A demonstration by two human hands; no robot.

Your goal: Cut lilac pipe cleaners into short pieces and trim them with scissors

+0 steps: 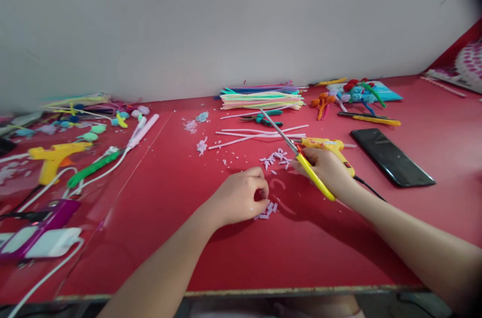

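My right hand (pixel 327 170) grips yellow-handled scissors (pixel 297 155), blades pointing up and left over the red table (pixel 211 253). My left hand (pixel 241 196) rests on the table with fingers curled, pinching at small pale purple cut pieces (pixel 266 210). More such pieces (pixel 276 157) lie scattered just beyond both hands. A yellow glue gun (pixel 327 145) lies behind my right hand. Several white pipe cleaners (pixel 259 133) lie farther back.
A stack of coloured pipe cleaners (pixel 261 98) sits by the wall, green pliers (pixel 265 118) in front. A black phone (pixel 391 156) lies at right. Pipe-cleaner figures (pixel 354 92) are at back right. At left: another yellow glue gun (pixel 54 156), cables, a purple device (pixel 41 227).
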